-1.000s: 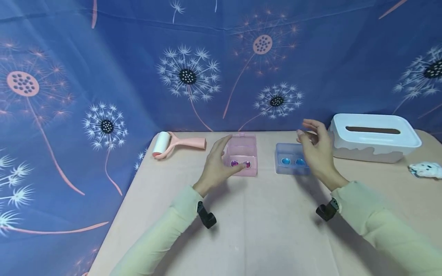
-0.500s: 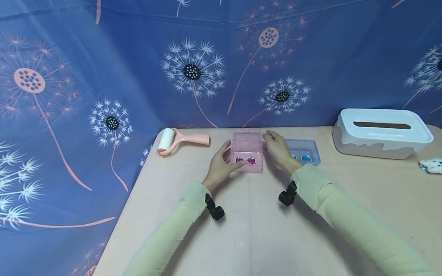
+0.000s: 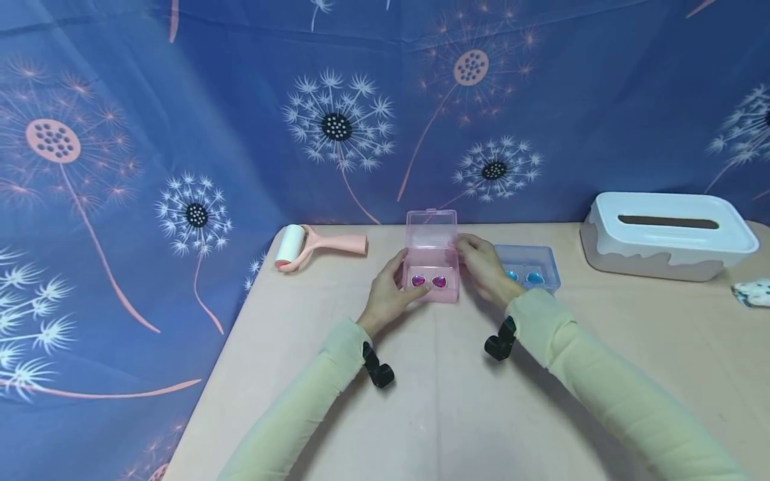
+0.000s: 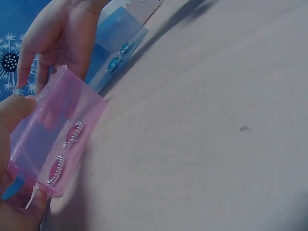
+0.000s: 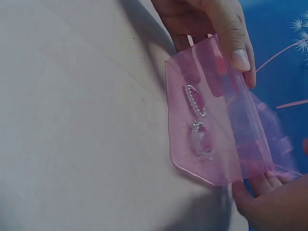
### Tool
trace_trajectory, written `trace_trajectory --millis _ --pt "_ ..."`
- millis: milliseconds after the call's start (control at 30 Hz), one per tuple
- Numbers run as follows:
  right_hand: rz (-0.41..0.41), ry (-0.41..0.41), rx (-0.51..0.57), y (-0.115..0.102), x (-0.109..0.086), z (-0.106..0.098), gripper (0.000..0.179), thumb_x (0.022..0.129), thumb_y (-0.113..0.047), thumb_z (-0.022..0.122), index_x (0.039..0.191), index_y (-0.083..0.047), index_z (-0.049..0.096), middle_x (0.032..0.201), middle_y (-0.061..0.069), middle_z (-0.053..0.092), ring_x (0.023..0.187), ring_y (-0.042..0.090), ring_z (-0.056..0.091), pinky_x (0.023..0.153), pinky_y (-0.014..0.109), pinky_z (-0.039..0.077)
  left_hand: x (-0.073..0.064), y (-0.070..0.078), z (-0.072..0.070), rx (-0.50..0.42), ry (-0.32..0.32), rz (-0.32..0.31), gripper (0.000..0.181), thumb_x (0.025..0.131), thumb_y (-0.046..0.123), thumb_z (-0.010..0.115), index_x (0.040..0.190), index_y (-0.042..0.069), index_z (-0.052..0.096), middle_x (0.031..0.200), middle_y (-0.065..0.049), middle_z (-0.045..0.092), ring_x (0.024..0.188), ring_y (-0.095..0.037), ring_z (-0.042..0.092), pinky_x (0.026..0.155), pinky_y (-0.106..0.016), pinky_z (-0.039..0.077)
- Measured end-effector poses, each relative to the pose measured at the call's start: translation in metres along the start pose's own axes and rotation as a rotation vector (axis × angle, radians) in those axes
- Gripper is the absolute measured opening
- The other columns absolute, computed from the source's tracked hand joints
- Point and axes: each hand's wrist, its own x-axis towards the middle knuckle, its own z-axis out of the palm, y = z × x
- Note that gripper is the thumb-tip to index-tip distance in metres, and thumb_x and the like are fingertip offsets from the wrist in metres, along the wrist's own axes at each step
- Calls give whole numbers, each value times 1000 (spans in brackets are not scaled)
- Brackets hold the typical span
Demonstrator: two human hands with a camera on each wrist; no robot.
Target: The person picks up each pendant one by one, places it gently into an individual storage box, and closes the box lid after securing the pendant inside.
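Note:
A see-through pink plastic box (image 3: 430, 295) stands on the table with its hinged lid (image 3: 431, 228) raised at the back. Inside lie two magenta gem pieces (image 3: 440, 282) with beaded silver rims. My left hand (image 3: 386, 294) grips the box's left side, thumb at the front. My right hand (image 3: 483, 265) is at the back right corner by the hinge; in the right wrist view its thumb touches the box's end and its fingers reach behind, partly hidden. Beside it is a blue see-through box (image 3: 544, 257) holding two blue gem pieces (image 3: 533, 278), partly covered by the right hand.
A pink-handled lint roller (image 3: 319, 246) lies at the back left. At the back right stands a white and beige tissue box (image 3: 668, 234), with a spotted white cloth-like item (image 3: 752, 292) at the right edge. A blue dandelion-print cloth (image 3: 361, 100) hangs behind the table (image 3: 457, 401).
My right hand has moved left from the blue box to the pink one. The pink lid has swung up from lying back. My left hand has stayed by the pink box.

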Motion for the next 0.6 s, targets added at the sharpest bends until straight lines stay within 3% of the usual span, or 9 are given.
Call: trace_trajectory --millis 67,133,267,433,600 --pt "-38 13 -38 -1 1 0 50 102 -17 42 147 3 32 139 26 46 122 35 54 112 41 39 0 -2 0 18 -1 5 87 81 11 77 151 4 27 153 -17 37 137 -31 43 113 -36 38" --pt "-66 25 -62 -1 2 0 52 101 -18 45 147 1 32 140 29 45 125 40 51 112 42 39 3 -14 2 32 5 19 87 81 15 78 152 8 27 153 -13 38 136 -26 45 111 -31 40" --pt "-61 26 -39 -7 1 1 55 101 -29 44 147 -1 31 143 29 43 131 40 47 114 46 37 3 -16 4 23 2 42 87 82 14 77 152 5 26 154 -16 36 136 -29 45 111 -33 41" --pt "-8 32 -37 -21 2 7 68 99 -53 38 148 -6 29 145 27 41 132 41 44 112 53 35 4 -15 4 41 4 44 88 82 15 77 152 5 26 154 -16 35 137 -30 44 111 -33 39" --pt "81 65 -53 -31 3 14 76 95 -66 31 145 -8 37 145 22 44 128 39 48 106 54 40 3 -15 4 33 9 27 89 81 14 78 152 5 24 155 -15 33 137 -29 43 112 -32 39"
